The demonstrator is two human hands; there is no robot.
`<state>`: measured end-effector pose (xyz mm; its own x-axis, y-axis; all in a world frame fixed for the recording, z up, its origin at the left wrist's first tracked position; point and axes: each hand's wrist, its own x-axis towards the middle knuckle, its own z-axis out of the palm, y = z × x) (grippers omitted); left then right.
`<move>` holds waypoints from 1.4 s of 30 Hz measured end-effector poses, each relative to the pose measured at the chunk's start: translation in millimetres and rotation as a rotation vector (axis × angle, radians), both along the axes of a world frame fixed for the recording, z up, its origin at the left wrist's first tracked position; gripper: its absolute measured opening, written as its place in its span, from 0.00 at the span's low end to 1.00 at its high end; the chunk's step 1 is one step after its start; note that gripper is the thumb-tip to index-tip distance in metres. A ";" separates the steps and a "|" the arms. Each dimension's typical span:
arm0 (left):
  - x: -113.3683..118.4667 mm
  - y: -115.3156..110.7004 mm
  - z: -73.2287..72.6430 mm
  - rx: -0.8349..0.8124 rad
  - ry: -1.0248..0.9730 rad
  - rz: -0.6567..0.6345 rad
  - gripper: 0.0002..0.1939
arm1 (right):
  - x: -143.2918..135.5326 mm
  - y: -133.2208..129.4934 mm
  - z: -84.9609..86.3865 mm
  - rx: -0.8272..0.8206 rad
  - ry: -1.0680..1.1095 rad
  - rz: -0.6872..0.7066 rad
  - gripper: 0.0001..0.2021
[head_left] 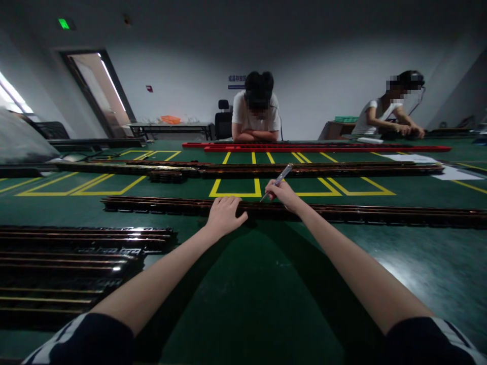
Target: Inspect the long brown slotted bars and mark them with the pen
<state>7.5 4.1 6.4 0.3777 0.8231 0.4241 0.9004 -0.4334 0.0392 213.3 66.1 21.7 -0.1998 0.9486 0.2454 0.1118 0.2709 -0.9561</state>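
Note:
A long black rail (365, 213) with copper-coloured strips lies crosswise on the green table in front of me. My left hand (224, 215) grips it, fingers over its top and far side, with the thumb pointing right on the near side. In my right hand (280, 193) is a slim screwdriver (282, 174) with a clear handle, slanting up to the right. Its thin tip points down at the rail, just right of my left hand; whether it touches the strips I cannot tell.
Several similar rails (68, 263) are stacked at the near left. Farther back lie more dark rails (304, 170), red rails (327, 148) and white paper sheets (456, 173). Yellow tape lines (236, 194) mark the table (251, 304). Two people (256, 111) sit along the far side.

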 end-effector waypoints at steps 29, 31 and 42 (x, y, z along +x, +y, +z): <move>2.3 -0.9 -3.8 0.070 0.024 0.049 0.19 | 5.1 -4.1 10.5 -0.023 -0.107 0.064 0.07; 1.6 -0.6 -4.7 0.072 0.021 0.048 0.19 | 6.2 -4.3 10.9 -0.015 -0.127 0.063 0.07; 1.8 -3.3 -2.9 0.044 0.026 0.030 0.21 | 4.6 -6.8 10.3 0.010 -0.156 0.098 0.07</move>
<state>9.2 0.8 3.5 0.3643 0.8148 0.4510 0.9135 -0.4067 -0.0029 217.9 59.4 32.1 -0.3278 0.9203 0.2135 0.2313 0.2972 -0.9264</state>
